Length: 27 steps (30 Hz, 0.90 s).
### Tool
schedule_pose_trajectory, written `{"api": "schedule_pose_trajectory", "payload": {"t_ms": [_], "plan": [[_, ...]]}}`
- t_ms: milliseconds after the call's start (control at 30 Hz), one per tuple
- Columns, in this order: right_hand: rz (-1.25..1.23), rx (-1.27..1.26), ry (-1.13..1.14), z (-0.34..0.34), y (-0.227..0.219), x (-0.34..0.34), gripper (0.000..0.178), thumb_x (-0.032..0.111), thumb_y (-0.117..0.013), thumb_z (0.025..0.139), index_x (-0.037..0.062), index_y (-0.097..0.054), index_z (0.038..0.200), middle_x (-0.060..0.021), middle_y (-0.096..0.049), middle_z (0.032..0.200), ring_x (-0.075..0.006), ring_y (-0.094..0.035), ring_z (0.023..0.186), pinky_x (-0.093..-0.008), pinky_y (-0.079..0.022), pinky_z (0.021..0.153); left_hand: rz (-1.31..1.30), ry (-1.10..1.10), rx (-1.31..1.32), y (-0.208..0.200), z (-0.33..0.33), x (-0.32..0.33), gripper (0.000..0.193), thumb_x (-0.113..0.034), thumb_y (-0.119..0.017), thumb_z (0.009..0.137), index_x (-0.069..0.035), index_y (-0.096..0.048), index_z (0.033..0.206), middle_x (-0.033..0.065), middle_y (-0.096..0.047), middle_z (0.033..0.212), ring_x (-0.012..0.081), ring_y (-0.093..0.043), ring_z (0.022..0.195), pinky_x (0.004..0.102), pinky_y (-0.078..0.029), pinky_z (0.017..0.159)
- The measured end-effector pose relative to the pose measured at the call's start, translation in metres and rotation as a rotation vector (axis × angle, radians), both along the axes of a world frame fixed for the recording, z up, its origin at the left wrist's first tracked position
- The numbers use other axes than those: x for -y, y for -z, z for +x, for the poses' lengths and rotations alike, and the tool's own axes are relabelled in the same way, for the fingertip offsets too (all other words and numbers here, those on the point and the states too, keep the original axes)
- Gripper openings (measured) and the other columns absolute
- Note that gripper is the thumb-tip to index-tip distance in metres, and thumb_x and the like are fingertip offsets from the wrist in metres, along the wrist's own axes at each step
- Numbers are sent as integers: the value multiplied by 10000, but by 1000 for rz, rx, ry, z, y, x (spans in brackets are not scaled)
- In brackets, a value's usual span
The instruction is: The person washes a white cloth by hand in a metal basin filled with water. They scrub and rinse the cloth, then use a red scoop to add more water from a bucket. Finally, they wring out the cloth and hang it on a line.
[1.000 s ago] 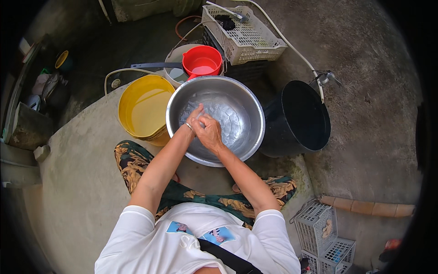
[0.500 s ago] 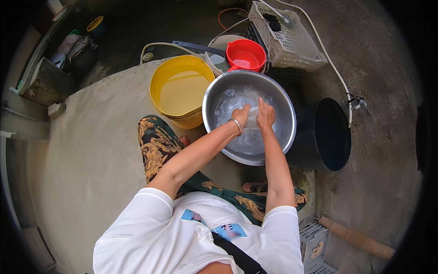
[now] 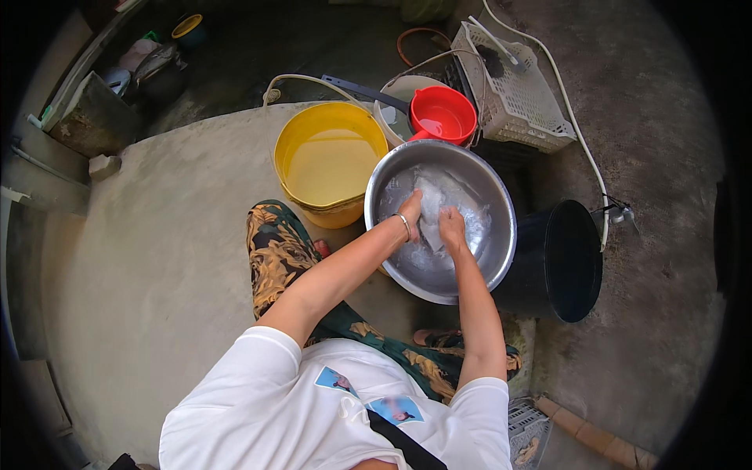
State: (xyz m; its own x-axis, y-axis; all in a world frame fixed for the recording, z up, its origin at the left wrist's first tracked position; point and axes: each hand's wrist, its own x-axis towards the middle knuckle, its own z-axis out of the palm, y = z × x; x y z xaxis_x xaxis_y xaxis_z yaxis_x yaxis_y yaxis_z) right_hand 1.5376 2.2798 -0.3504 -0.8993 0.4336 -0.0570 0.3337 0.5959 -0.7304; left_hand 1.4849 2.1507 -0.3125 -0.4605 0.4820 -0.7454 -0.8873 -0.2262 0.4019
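A wide metal basin [image 3: 503,262] stands before me with shallow, cloudy water in it. In the basin lies a limp, whitish wet piece [image 3: 430,205], perhaps thin cloth or plastic; its kind is unclear. My left hand [image 3: 410,213], with a bracelet at the wrist, grips its left side, fingers partly hidden. On its lower right side, my right hand [image 3: 451,227] is closed in a fist-like grip. The piece stretches between both hands.
Left of the basin is a yellow bucket [image 3: 296,176] of water. A red dipper [image 3: 444,115] rests over a pale bucket [image 3: 388,117] behind. A black bucket [image 3: 533,262] stands at the right. A plastic crate [image 3: 540,129] and a white hose [image 3: 583,149] lie beyond.
My right hand has gone from straight fingers to a closed grip and moved lower. More of the whitish piece now shows between my hands. The whole view has shifted slightly.
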Motion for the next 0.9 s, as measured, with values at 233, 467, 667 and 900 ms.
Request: {"api": "schedule_pose_trajectory", "payload": {"t_ms": [233,467,667,900], "plan": [[-162,-216,-118,25,-120,85,261,241,-519,819,-5,-549,734,-169,-561,675,-296,-540,628,-390,-408,659,283,139,139,1,-12,9,629,-608,-406,822,-33,-448,1075,157,-534,1038,274,-532,941,405,-413,854],[-238,-362,-14,17,-109,85,335,257,-503,852,-27,-603,704,-231,-562,622,-340,-570,573,-410,-425,563,186,154,-171,-7,2,5,388,-456,-565,795,-75,-533,858,91,-567,773,226,-545,715,367,-449,682],[91,-304,154,-8,-87,53,453,340,-417,884,-14,-611,679,-250,-568,652,-425,-552,644,-468,-418,599,-249,-36,-197,-40,22,-7,215,-258,-534,798,-53,-598,782,71,-605,773,213,-569,744,361,-438,664],[125,263,352,-1,-62,-13,511,482,-352,882,59,-504,1125,-238,-477,1124,-427,-476,1027,-458,-373,888,-129,92,-138,-37,18,20,709,-485,-469,829,-20,-286,1332,174,-234,1405,307,-197,1305,499,-158,1035]]}}
